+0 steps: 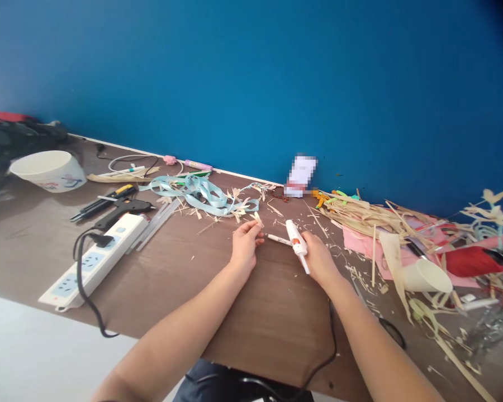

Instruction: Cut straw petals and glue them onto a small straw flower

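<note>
My right hand is closed around a white glue gun with an orange trigger, its nozzle pointing toward the wall and a glue stick jutting out the back. My left hand pinches a small pale straw piece between its fingertips, just left of the gun. A white marker pen lies on the brown table between the two hands.
A white power strip with a black cord, a black glue gun and light blue ribbon lie to the left. A white bowl sits far left. Straw strips, pink paper, a paper cup and red cloth crowd the right.
</note>
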### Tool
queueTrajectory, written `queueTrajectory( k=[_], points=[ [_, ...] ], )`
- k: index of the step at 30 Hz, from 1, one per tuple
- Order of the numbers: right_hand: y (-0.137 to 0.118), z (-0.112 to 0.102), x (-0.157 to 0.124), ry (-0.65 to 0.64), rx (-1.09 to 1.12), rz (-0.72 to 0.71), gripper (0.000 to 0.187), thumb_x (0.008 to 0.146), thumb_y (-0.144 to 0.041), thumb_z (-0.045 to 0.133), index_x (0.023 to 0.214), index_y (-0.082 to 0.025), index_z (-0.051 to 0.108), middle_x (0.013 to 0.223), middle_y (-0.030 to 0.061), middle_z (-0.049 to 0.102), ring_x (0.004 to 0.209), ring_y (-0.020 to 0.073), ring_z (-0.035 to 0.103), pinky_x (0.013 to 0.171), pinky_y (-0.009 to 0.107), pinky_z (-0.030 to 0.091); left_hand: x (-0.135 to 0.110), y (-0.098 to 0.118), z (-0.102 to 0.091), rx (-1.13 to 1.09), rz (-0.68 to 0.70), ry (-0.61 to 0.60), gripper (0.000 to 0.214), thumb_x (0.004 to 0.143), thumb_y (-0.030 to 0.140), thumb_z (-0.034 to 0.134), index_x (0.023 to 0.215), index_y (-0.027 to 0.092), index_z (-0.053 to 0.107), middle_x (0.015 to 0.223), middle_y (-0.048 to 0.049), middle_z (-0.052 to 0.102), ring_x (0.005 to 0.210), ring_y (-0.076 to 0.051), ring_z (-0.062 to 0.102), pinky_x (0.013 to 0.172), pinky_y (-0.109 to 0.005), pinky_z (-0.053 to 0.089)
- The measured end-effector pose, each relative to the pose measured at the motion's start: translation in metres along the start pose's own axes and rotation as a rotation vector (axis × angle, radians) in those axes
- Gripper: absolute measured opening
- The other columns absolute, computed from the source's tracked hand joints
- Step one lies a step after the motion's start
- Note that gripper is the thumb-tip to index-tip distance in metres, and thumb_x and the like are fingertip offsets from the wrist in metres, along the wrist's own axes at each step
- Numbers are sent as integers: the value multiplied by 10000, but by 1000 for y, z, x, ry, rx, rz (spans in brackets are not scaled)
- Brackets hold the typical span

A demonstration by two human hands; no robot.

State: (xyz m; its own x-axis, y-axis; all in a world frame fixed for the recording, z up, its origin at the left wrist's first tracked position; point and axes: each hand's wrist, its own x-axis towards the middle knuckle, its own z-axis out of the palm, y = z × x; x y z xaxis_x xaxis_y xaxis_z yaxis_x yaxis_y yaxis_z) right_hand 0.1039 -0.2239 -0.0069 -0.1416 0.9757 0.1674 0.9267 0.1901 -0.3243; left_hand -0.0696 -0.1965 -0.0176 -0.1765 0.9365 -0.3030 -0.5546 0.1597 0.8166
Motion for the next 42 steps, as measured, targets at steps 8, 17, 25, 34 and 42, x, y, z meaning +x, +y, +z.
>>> queueTrajectory(
  k=[8,17,25,34,42],
  points=[
    [19,-22,-31,-5,-12,62,73,700,-180,451,770,-196,464,725,44,539,674,193,511,572,260,365,-1,1,2,9,21,-13,200,527,244,655,689,146,590,635,43,521,509,-43,474,454,-154,386],
    [20,-14,-53,88,-45,192,206,737,-303,496,902,-191,447,755,46,560,666,210,533,562,277,364,-2,1,2,44,42,-50,189,547,257,655,687,152,584,643,39,532,514,-46,480,457,-155,386],
    [3,-5,-76,14,-31,79,227,666,-182,532,888,-201,490,882,62,549,812,228,537,672,306,402,-14,-3,6,117,25,-205,164,554,242,672,658,143,593,597,31,542,493,-56,477,456,-173,394],
    [6,-7,-72,-6,27,27,242,695,-183,517,936,-195,494,938,73,527,882,232,527,774,333,416,-19,-8,7,176,31,-286,137,577,234,663,658,143,601,546,36,546,464,-57,468,452,-180,396],
    [11,-25,-72,-25,4,5,393,700,-260,567,1076,-186,480,1067,94,481,980,244,488,847,367,393,-26,-7,9,201,-40,-389,124,575,226,663,628,141,592,480,45,518,419,-53,438,452,-195,385]
  ],
)
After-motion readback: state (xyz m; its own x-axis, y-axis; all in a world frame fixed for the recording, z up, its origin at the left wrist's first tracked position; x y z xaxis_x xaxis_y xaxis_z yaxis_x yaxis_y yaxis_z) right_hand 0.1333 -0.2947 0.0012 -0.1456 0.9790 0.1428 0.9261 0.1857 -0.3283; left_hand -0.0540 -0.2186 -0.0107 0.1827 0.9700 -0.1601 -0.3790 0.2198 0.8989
